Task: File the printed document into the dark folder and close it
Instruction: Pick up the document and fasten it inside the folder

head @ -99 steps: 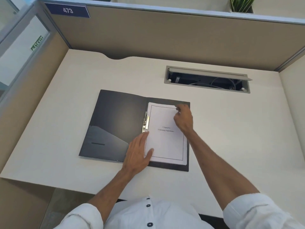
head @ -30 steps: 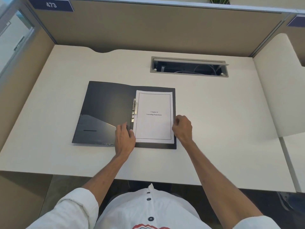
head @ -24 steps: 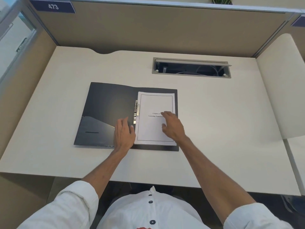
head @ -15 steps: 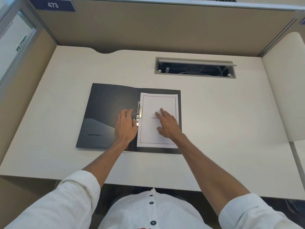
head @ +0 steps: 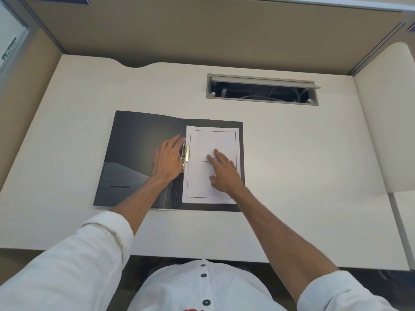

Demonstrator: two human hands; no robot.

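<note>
The dark folder (head: 139, 140) lies open and flat on the desk. The printed document (head: 213, 140), white with a thin black border, rests on the folder's right half. A metal clip (head: 186, 153) stands along the spine at the paper's left edge. My left hand (head: 168, 160) lies flat on the left inner cover, fingers beside the clip. My right hand (head: 223, 171) presses flat on the middle of the page, fingers spread, covering part of the printed title.
A cable hatch (head: 261, 89) is sunk into the desk (head: 303, 164) behind the folder, its lid propped open. Tan partition walls (head: 202, 34) enclose the back and left. A second desk panel (head: 390, 117) stands at the right.
My right hand came from the folder's right edge onto the page and now lies flat on it. My left hand slid up the inner cover to the clip.
</note>
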